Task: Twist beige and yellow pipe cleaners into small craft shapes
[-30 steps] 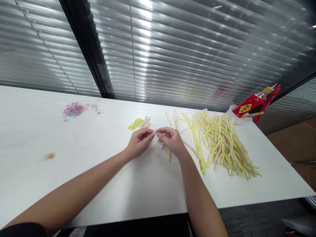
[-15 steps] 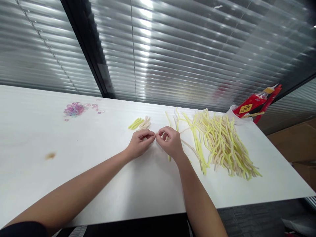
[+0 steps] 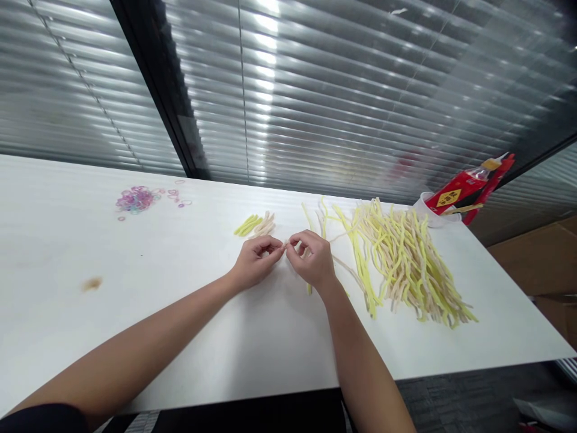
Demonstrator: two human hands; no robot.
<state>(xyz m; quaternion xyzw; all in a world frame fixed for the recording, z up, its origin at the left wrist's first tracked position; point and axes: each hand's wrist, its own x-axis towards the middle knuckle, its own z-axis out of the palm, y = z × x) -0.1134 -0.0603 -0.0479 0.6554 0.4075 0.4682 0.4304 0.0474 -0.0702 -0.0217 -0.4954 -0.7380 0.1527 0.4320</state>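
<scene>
My left hand [image 3: 258,260] and my right hand [image 3: 312,257] meet just above the table, thumbs and index fingers pinched tip to tip. Between the fingertips shows a small pale bit, apparently a cream pipe cleaner [image 3: 285,243]; the fingers hide most of it. Just beyond my left hand lie short yellow pipe cleaner pieces [image 3: 247,225] beside short cream pieces [image 3: 265,224]. Loose long stems [image 3: 323,224] lie behind and under my right hand. Further right spreads a large heap of long yellow and cream pipe cleaners [image 3: 406,264].
Small coloured rubber bands [image 3: 135,199] are piled at the back left of the white table [image 3: 180,373]. A brown stain [image 3: 92,284] marks the left side. At the back right, a clear plastic cup [image 3: 426,211] holds a tilted red bottle [image 3: 460,191]. Blinds [image 3: 315,108] rise behind.
Both hands keep their pinch in nearly the same place. The right fingertips have shifted very slightly to the right; the other things have not moved.
</scene>
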